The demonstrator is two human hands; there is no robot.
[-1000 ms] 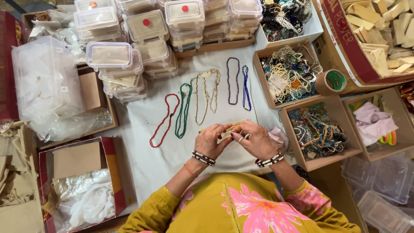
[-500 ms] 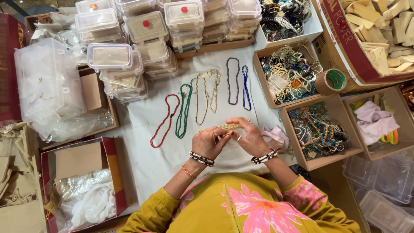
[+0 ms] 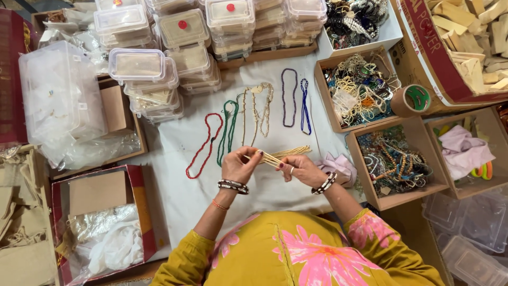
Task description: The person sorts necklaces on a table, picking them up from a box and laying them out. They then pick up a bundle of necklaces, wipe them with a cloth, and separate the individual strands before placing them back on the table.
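Cream bead strands (image 3: 283, 155) — pinched between left hand (image 3: 239, 165) and right hand (image 3: 300, 169), straightening under way — likely next laid beside red necklace (image 3: 203, 145).

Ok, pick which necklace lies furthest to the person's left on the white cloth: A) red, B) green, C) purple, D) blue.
A: the red necklace lies at the left end of the row, with the green necklace next to it, on the white cloth.

White cloth-covered table (image 3: 180, 196) carries red necklace (image 3: 203, 145), green necklace (image 3: 227, 130), blue necklace (image 3: 305, 106), clear boxes (image 3: 159, 69), cardboard trays (image 3: 391, 164).
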